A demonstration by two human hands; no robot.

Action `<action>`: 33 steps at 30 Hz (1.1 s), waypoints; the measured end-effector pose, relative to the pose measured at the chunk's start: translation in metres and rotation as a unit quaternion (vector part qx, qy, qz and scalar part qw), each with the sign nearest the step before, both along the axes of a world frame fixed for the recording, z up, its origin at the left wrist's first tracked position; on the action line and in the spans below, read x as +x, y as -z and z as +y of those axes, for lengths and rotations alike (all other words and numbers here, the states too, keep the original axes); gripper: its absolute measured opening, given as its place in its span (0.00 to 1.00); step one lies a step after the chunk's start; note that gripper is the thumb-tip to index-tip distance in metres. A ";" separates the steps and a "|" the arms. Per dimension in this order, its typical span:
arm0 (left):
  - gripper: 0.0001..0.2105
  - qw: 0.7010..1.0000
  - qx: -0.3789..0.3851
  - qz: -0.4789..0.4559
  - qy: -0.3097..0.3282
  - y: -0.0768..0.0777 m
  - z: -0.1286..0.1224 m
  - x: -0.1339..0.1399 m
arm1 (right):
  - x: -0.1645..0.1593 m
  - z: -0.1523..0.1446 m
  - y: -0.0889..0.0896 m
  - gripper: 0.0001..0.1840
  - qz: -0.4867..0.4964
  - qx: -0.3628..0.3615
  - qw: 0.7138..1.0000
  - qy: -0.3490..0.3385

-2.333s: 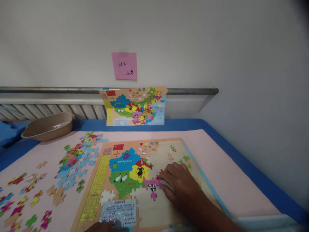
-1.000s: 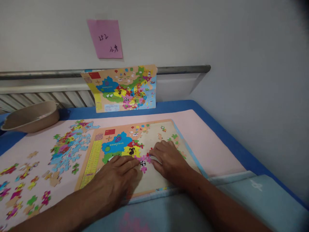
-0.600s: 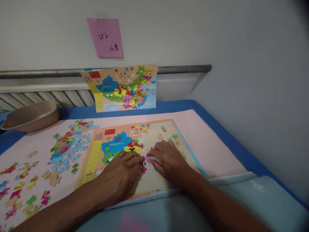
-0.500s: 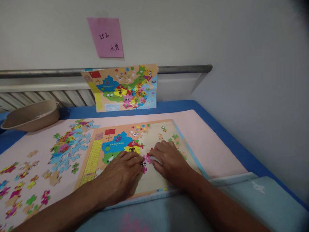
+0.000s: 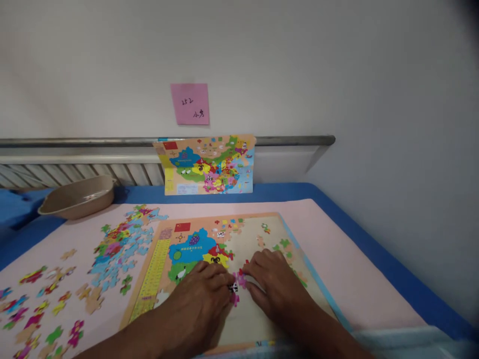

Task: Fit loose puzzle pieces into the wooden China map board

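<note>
A partly assembled jigsaw map puzzle [image 5: 190, 249] lies in its flat tray before me. My left hand [image 5: 207, 291] rests over its middle, fingers curled together, fingertips on a pink piece with a panda [image 5: 234, 287]. On the right, my right hand [image 5: 275, 281] pinches a small pink puzzle piece [image 5: 241, 280] between thumb and forefinger, right against the panda piece. Part of the map and the left fingertips' exact grip are hidden by the left hand. Some loose green pieces [image 5: 284, 244] lie in the tray's right part.
Many loose puzzle pieces [image 5: 112, 249] spread over the pink sheet [image 5: 325, 244] at left. A beige basin [image 5: 78, 198] stands at the back left. A printed reference map [image 5: 209, 167] leans against the metal rail [image 5: 295, 141]; a pink note [image 5: 190, 103] hangs on the wall.
My view has tilted up and shifted slightly left, so everything sits lower and farther right. Both hands stay at the same pink pieces, with little visible movement.
</note>
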State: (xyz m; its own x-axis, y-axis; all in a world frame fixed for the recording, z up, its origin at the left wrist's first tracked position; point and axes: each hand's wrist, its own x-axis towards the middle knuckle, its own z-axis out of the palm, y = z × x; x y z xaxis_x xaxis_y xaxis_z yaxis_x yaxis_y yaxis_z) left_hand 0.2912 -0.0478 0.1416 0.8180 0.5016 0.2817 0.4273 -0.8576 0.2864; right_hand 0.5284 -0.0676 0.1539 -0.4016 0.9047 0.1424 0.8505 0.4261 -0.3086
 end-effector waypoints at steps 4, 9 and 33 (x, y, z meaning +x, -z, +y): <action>0.01 1.000 -0.005 -0.001 0.005 -0.004 -0.001 -0.001 | 0.000 0.001 0.001 0.06 0.003 -0.015 1.000 0.006; 0.04 1.000 -0.011 0.005 0.010 -0.009 -0.001 -0.001 | 0.000 0.001 0.001 0.05 0.001 -0.014 1.000 0.007; 0.05 0.999 -0.005 0.039 0.009 -0.014 0.002 -0.003 | 0.001 0.006 0.003 0.04 -0.040 0.020 0.999 -0.022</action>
